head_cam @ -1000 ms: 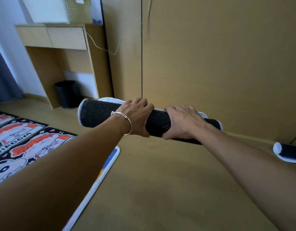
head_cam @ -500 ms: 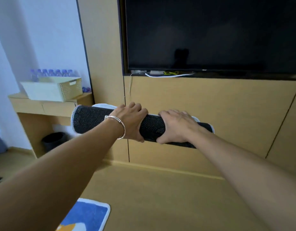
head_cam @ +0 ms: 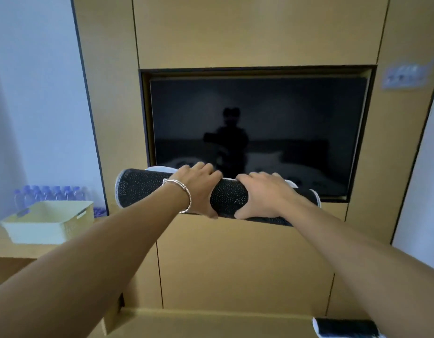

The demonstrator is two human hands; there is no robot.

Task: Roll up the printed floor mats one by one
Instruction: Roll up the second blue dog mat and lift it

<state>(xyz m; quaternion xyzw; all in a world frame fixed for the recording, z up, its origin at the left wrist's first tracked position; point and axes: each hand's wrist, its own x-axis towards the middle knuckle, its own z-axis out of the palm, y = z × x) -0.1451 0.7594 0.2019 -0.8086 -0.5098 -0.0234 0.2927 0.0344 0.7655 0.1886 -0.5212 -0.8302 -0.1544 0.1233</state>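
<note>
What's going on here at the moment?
A person holds a rolled mat, dark dotted backing outward, in both hands, raised in front of the wall-mounted TV. The left hand grips it near the middle, with the right hand right beside it. A second rolled mat lies at the lower right. No flat mat is in view.

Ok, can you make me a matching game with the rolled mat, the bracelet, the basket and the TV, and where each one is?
Things: 1 rolled mat; 2 bracelet; 3 basket; 4 TV.
Places: A set into the wall panel; B on the left wrist; C on the desk; D gripped by the left hand and right hand.
Pairs: 1-D, 2-B, 3-C, 4-A.
</note>
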